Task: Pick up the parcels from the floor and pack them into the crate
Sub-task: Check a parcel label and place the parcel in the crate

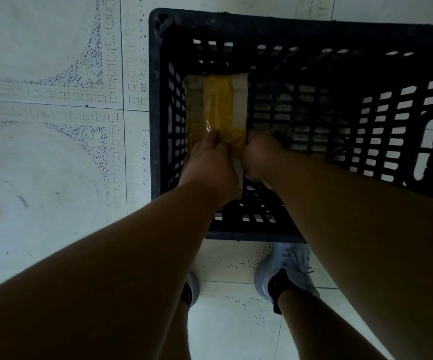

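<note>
Tiled floor [54,165]; both hands grip taped parcel [216,105] inside crate [314,27]

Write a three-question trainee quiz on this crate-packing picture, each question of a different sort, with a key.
1. True or false: the parcel lies against the crate's right wall.
2. How many hands grip the parcel? A one, B two, C none.
3. Fill in: the black crate stands on a tiled ____.

Key: 1 false, it is by the left wall. 2 B, left hand and right hand both. 3 floor.
</note>
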